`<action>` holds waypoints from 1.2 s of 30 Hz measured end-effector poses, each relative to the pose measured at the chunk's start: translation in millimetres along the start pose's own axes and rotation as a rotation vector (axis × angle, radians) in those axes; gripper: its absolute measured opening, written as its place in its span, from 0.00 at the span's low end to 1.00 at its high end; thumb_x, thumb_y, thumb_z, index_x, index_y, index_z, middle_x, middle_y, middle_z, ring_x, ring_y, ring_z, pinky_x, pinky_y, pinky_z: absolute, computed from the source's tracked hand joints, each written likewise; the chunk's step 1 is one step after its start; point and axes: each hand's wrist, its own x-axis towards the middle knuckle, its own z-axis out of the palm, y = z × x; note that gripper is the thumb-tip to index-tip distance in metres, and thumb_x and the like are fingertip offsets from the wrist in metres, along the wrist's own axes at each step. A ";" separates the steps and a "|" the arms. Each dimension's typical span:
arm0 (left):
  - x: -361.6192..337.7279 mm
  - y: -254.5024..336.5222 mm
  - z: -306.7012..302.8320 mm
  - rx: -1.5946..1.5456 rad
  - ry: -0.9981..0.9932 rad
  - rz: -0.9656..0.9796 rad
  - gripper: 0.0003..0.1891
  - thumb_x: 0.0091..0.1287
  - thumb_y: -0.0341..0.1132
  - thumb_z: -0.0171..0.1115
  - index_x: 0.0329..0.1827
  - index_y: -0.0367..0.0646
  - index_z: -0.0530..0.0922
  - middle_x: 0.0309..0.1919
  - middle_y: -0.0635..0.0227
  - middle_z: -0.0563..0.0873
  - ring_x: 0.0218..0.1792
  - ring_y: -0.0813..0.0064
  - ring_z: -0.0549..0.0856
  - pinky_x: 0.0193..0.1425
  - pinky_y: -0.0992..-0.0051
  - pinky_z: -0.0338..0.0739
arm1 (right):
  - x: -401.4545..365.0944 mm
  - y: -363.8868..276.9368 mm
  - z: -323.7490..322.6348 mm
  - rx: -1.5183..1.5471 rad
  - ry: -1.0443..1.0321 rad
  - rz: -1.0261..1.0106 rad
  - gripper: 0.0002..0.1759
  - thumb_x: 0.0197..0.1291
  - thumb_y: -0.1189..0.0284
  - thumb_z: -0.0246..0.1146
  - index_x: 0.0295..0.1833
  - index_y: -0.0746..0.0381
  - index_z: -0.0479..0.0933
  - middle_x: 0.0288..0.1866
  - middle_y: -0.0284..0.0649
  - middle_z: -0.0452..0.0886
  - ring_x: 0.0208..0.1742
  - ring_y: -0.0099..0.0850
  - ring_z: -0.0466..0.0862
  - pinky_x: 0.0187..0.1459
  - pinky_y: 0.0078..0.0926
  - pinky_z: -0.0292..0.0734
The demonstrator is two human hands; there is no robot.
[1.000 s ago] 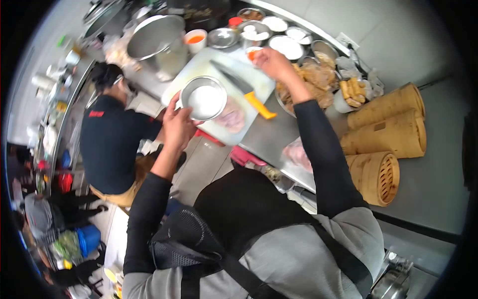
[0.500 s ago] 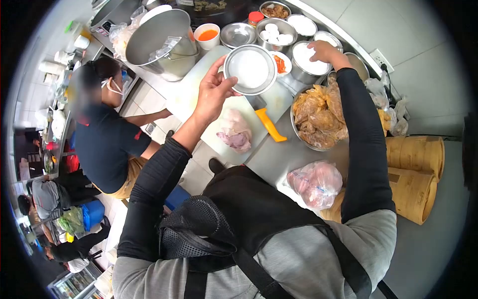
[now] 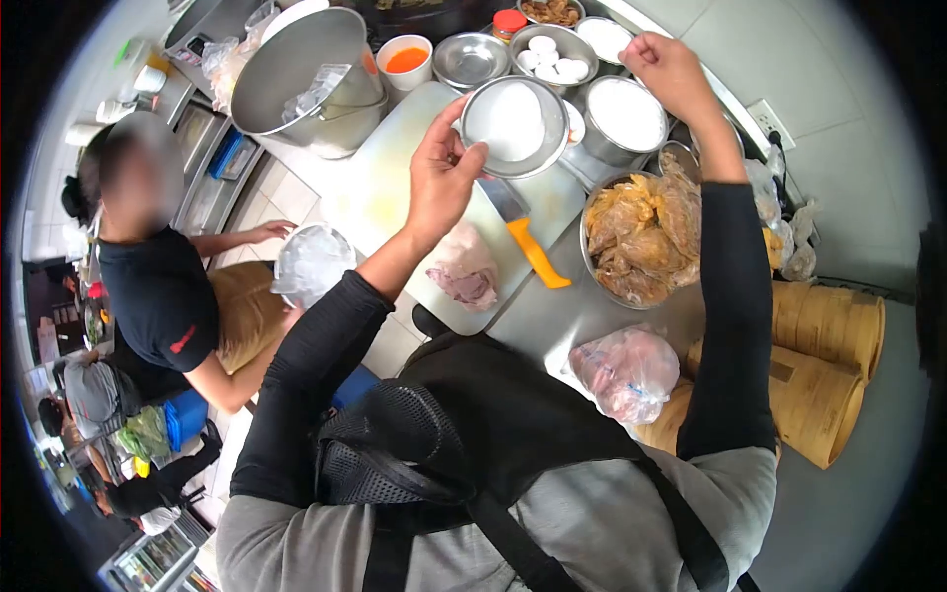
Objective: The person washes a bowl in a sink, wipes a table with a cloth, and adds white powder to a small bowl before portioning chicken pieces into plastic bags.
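Observation:
My left hand [image 3: 441, 178] grips the rim of a small metal bowl [image 3: 555, 123], thumb on the near side. White powder [image 3: 501, 120] lies inside it, and the bowl is over the cutting board [image 3: 380, 163]. My right hand [image 3: 676, 84] is raised near the wall with its fingertips pinched together; whatever is between them is too small to make out. Close below it are a metal container of white powder [image 3: 627, 113] and another white-filled bowl [image 3: 603, 39]. Raw chicken [image 3: 462, 266] rests on the board beside a yellow-handled knife [image 3: 535, 252].
A bowl of brown marinated meat [image 3: 636, 237] stands right of the board. Nearby are bagged raw meat [image 3: 626, 370], bamboo steamers [image 3: 814, 395], a bowl of eggs [image 3: 552, 61], an orange-filled cup [image 3: 405, 61] and a steel bucket [image 3: 296, 79]. A co-worker [image 3: 163, 296] is at left.
My right hand has lifted from the white powder container, up and slightly right. The bowl in my left hand has shifted slightly right. The co-worker has turned, and a white container now shows by their hands.

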 end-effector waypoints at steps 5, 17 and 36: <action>-3.2 -12.9 12.0 -0.068 0.157 0.038 0.32 0.66 0.19 0.58 0.73 0.41 0.59 0.26 0.72 0.76 0.29 0.83 0.80 0.36 0.77 0.86 | -28.7 -97.1 51.6 0.067 -0.190 -0.342 0.09 0.60 0.69 0.65 0.38 0.64 0.82 0.31 0.44 0.85 0.33 0.37 0.84 0.38 0.33 0.79; -8.0 0.8 14.7 0.128 0.271 0.163 0.30 0.65 0.19 0.58 0.71 0.45 0.66 0.25 0.75 0.71 0.26 0.86 0.75 0.33 0.78 0.82 | -27.2 -102.9 149.0 -0.294 0.099 -0.235 0.07 0.54 0.78 0.60 0.32 0.70 0.82 0.32 0.58 0.83 0.36 0.52 0.85 0.40 0.48 0.80; -12.0 20.3 12.0 -0.015 0.229 0.125 0.31 0.61 0.19 0.55 0.71 0.43 0.66 0.24 0.75 0.73 0.24 0.86 0.74 0.33 0.77 0.85 | -33.7 -115.3 155.8 -0.362 0.204 -0.265 0.07 0.51 0.73 0.62 0.29 0.66 0.82 0.31 0.52 0.84 0.31 0.50 0.86 0.34 0.46 0.81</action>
